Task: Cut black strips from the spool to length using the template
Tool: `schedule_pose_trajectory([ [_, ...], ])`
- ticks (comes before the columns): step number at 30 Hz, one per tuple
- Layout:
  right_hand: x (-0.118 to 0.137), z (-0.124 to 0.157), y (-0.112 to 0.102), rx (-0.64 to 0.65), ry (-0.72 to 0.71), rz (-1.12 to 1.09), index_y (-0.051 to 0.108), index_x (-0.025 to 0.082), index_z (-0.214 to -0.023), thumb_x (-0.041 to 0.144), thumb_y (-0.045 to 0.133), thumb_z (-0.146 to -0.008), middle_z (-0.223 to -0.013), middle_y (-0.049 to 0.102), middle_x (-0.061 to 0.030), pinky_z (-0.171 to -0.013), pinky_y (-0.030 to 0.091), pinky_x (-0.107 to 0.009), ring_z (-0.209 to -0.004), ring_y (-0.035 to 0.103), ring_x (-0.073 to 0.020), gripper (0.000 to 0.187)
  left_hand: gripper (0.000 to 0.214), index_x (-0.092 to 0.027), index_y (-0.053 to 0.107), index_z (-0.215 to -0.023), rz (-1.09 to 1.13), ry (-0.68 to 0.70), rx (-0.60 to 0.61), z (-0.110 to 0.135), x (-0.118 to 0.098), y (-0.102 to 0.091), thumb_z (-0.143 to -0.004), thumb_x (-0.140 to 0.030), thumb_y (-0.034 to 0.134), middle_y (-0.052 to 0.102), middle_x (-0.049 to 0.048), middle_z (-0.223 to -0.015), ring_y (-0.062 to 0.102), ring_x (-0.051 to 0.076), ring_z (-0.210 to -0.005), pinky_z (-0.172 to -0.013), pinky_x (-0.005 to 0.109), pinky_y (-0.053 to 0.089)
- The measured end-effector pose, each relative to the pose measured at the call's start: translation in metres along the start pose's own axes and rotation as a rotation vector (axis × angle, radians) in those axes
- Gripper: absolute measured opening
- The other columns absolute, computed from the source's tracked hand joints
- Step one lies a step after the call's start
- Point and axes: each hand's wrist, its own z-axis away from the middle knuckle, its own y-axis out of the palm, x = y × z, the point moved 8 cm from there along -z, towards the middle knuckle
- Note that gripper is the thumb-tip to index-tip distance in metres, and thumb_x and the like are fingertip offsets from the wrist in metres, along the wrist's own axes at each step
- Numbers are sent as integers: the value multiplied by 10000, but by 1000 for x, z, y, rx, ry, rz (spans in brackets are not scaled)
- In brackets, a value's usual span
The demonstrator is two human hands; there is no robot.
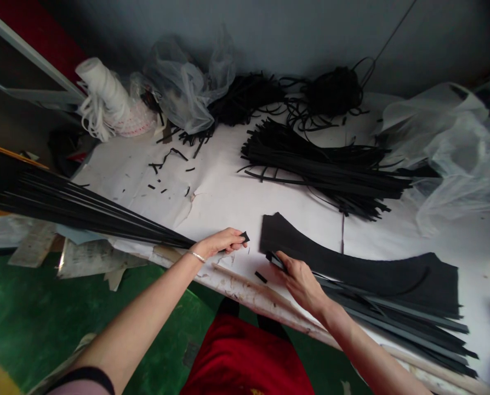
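My left hand point(224, 241) is closed around the gathered end of a bundle of long black strips point(117, 216). The strips fan out to the left, past the table edge, and a short black end pokes out beyond my fingers. To the right, my right hand point(296, 274) grips the end of another bundle of black strips point(393, 321) lying along the table's front edge. Just behind that bundle lies a wide, curved black sheet point(360, 258). A small black offcut point(261, 277) rests on the table between my hands.
Behind lies a large pile of cut black strips point(323, 164). Farther back are a tangled black coil point(335, 90), clear plastic bags point(187, 88) and a white cone of tape point(113, 101). Small black scraps point(157, 164) dot the white tabletop point(224, 181).
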Motion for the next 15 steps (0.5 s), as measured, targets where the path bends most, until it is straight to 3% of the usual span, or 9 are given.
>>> schedule_pose_trajectory([
  [5, 1, 4, -38, -74, 82, -455, 447, 202, -757, 489, 483, -901, -628, 421, 44, -517, 310, -240, -568, 395, -117, 323, 420, -102, 587, -808, 23, 4, 11, -1, 1, -2, -716, -498, 690, 299, -89, -574, 198, 42, -487, -446, 208, 93],
  [10, 24, 20, -117, -258, 51, -801, 386, 209, -684, 558, 550, -877, -578, 351, 60, -474, 303, -232, -510, 331, -93, 431, 419, -106, 586, -807, 35, 13, 24, -4, 5, -5, -720, -503, 692, 309, -88, -567, 188, 38, -474, -430, 201, 90],
  [13, 48, 37, -171, -431, 9, -752, 436, 208, -752, 511, 696, -792, -590, 299, 77, -417, 210, -212, -483, 253, -70, 401, 444, -106, 577, -803, 35, 15, 21, -5, 7, -6, -705, -522, 697, 329, -86, -569, 194, 34, -469, -427, 196, 89],
  [15, 65, 46, -193, -437, 33, -625, 476, 198, -768, 502, 717, -778, -580, 297, 76, -399, 180, -209, -478, 236, -62, 388, 457, -107, 572, -803, 36, 14, 17, -5, 8, -6, -691, -530, 701, 328, -90, -569, 191, 32, -468, -428, 196, 90],
])
